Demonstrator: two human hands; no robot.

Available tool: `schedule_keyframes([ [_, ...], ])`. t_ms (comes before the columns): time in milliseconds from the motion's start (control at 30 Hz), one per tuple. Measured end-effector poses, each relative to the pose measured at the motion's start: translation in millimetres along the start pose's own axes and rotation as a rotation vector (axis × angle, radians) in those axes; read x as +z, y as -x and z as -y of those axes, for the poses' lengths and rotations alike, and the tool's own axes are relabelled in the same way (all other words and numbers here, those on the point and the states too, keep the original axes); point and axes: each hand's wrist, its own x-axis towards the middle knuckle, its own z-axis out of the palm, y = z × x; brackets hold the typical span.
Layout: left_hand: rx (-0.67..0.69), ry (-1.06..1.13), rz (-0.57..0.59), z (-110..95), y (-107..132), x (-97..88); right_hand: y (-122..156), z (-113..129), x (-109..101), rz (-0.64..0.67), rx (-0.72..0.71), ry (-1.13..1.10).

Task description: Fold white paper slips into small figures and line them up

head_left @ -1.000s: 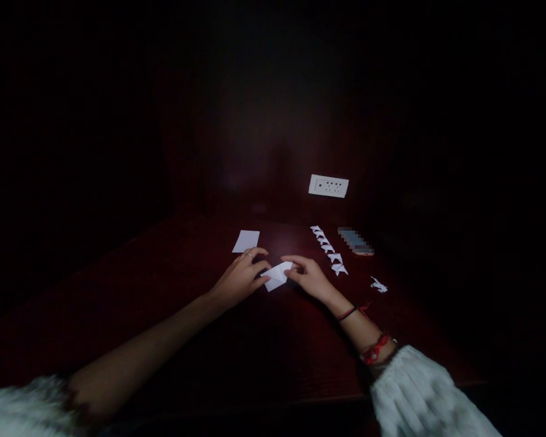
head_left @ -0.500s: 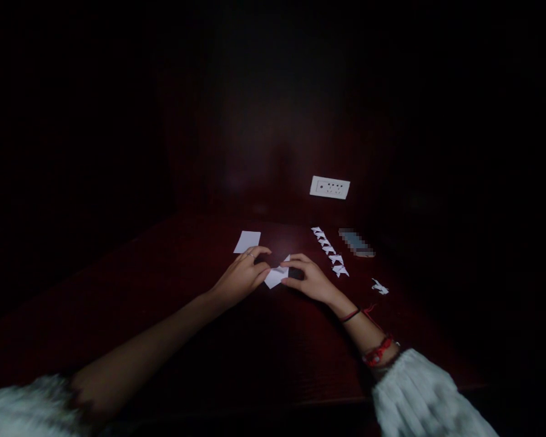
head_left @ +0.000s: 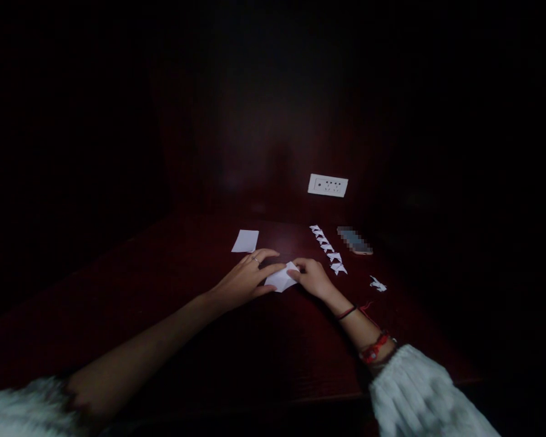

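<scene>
A small piece of white folded paper (head_left: 280, 280) lies between my two hands over the dark red table. My right hand (head_left: 313, 278) pinches its right corner between thumb and fingers. My left hand (head_left: 242, 278) holds the left side, thumb at the lower edge and a finger along the upper edge; its other fingers stretch out above. Just beyond the left hand lies a stack or single sheet of white paper (head_left: 246, 241); which of these I cannot tell. Right of the right hand runs a row of several folded white paper pieces (head_left: 326, 247).
Scraps of white paper (head_left: 378, 284) lie on the table (head_left: 173, 255) at the right. Behind them is a phone (head_left: 355, 241), its screen pixelated. A white socket panel (head_left: 328, 186) is on the back wall. The surroundings are very dark.
The right hand has closed from spread fingers to a pinch on the paper's corner. The left hand's fingers have shifted right along the paper, which now lies flatter and turned. The view has shifted slightly.
</scene>
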Motion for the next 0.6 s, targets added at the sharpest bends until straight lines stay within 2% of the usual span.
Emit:
schedule_keyframes([
  [133, 0.075, 0.061, 0.088, -0.3, 1.7, 3.4, -0.9, -3.2, 3.8, -0.021, 0.017, -0.052],
  [367, 0.064, 0.168, 0.140, 0.3, 2.0, 5.0, -0.8, -2.5, 4.4, -0.050, -0.014, -0.063],
  [600, 0.075, 0.083, 0.213, -6.2, 1.1, -3.6, -0.5, -6.6, 3.3, -0.047, -0.013, 0.041],
])
